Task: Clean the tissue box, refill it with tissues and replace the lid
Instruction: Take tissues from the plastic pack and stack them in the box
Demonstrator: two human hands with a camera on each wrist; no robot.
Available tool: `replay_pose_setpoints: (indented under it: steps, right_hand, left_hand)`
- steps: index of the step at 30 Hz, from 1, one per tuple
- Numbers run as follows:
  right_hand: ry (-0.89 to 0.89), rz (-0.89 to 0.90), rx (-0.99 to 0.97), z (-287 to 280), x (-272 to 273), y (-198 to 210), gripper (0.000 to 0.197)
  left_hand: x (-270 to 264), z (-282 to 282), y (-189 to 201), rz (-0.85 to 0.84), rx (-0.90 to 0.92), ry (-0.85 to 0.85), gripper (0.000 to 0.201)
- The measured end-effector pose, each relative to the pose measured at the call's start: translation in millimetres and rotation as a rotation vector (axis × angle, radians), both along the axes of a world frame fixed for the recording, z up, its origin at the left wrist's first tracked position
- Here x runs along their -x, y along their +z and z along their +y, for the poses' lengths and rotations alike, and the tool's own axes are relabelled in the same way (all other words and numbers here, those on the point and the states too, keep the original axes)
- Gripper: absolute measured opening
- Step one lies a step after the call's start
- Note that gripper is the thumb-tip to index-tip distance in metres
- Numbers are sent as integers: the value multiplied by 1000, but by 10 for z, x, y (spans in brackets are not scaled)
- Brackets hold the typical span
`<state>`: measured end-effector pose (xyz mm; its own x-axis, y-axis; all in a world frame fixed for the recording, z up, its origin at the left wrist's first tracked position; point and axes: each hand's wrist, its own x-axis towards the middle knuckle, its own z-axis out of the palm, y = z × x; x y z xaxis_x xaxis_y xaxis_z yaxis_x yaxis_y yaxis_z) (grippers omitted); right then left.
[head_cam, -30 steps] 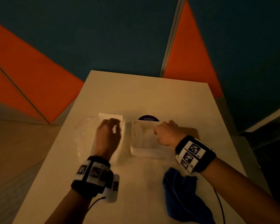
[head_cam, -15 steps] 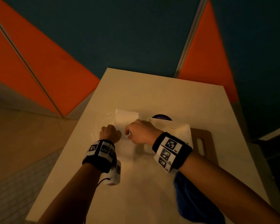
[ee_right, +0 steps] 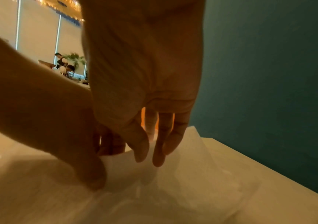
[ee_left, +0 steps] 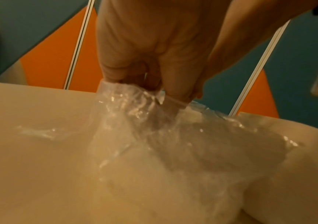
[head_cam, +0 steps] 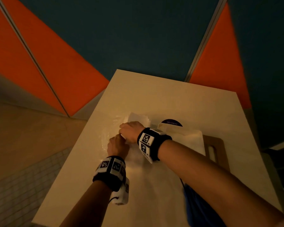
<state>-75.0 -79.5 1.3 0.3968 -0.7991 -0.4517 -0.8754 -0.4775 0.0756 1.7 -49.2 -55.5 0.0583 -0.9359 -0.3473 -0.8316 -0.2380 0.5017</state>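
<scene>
A stack of white tissues (head_cam: 138, 118) lies in a clear plastic wrap (head_cam: 108, 133) on the table's left half. My left hand (head_cam: 117, 142) pinches a bunch of that wrap (ee_left: 135, 109) and pulls it up off the table. My right hand (head_cam: 130, 131) reaches across just beyond the left hand, its thumb and fingertips (ee_right: 158, 159) closing on the top tissues (ee_right: 183, 174). The open white tissue box (head_cam: 189, 140) sits to the right, partly hidden behind my right wrist. Its wooden lid (head_cam: 216, 149) lies flat beside the box on the right.
A blue cloth (head_cam: 198, 208) is crumpled near the table's front right edge. A dark round sticker (head_cam: 171, 122) shows behind the box. The table (head_cam: 162, 99) stands against a teal and orange wall, with floor to its left.
My right hand left the tissue box and crossed left onto the tissue stack. My left hand slid to the stack's near side and pinched the plastic wrap. The head view shifted left.
</scene>
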Motion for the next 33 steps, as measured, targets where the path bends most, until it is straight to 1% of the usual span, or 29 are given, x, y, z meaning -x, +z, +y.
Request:
replay_pose_setpoints:
  steps: [5,10,12,17,21,23,26,28,31,32,33]
  right_hand:
    - [-11,67,-16,-50,57,-92,34]
    - [38,-16,32,-53,107,-114,32]
    - [61,-14,41,-53,115,-95,30]
    - [46,52,48,-46,203,81,32]
    - [-11,13,78,11,276,314,34]
    - [-57,-29,95,56,328,463,34]
    - [-148,-140,166,152,494,702,33]
    - [-212,-213,261,256,663,850,31]
    - [-332,-303,379,468,919,938,28]
    - [-390,-387,384,550,965,911,29]
    - [-452,-535,386,634,973,833,29]
  left_hand:
    - [34,37,-34,-20,10,-23,29]
    - [59,79,-45,-7,94,-67,32]
    - [56,107,-18,11,123,-68,32]
    - [29,202,79,109,120,-59,20]
    - [-38,285,199,236,112,-71,31]
    - [-103,340,291,259,178,-85,26]
    - [-211,442,460,341,395,-53,16]
    - [-275,513,578,432,517,37,14]
    - [-372,579,709,601,619,182,11]
    - [-407,589,724,658,644,207,15]
    - [-442,604,733,705,664,222,20]
